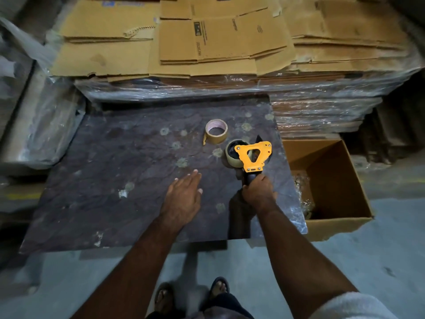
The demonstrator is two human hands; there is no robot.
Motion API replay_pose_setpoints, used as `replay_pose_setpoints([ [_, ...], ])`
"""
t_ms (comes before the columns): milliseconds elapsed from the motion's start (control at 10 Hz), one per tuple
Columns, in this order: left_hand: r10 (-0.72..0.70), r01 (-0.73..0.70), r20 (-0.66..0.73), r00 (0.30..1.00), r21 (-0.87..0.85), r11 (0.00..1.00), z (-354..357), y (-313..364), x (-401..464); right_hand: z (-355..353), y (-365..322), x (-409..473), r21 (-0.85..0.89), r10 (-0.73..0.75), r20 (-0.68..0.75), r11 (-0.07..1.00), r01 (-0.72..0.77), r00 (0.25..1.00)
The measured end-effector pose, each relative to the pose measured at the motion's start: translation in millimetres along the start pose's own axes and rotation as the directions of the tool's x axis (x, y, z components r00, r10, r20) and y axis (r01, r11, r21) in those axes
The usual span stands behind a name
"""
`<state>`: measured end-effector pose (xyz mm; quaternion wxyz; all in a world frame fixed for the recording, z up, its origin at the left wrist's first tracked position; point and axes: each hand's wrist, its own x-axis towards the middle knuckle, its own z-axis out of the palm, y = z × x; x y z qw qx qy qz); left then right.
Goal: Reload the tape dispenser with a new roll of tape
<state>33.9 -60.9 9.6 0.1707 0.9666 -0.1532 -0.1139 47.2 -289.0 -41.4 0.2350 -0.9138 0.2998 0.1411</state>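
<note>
A yellow-framed tape dispenser [253,155] rests on the dark table [115,162] at its right side, with a roll on its spool [232,155]. My right hand [258,192] is closed around its black handle. A loose roll of brown tape [216,131] lies flat on the table just beyond and left of the dispenser, a short tail hanging from its left side. My left hand [185,192] hovers palm down over the table, fingers spread, holding nothing, a little left of the dispenser and nearer to me than the loose roll.
An open cardboard box [331,180] stands on the floor against the table's right edge. Flattened cartons [207,42] lie stacked on wrapped pallets behind the table. A wrapped bundle [46,125] sits to the left. My sandalled feet [190,295] stand at the table's front edge.
</note>
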Motion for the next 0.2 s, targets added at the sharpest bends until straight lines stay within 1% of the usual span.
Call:
replay_pose_setpoints([
  [100, 0.032, -0.03, -0.088, 0.996, 0.018, 0.999, -17, -2, -2, -23, -19, -21, -0.076, -0.06, -0.1, 0.996, 0.052, 0.993],
  [200, 0.086, -0.079, -0.189, 0.978, 0.046, 0.996, -39, -3, -1, -38, -50, -45, -0.101, -0.318, -0.239, 0.948, 0.302, 0.918],
])
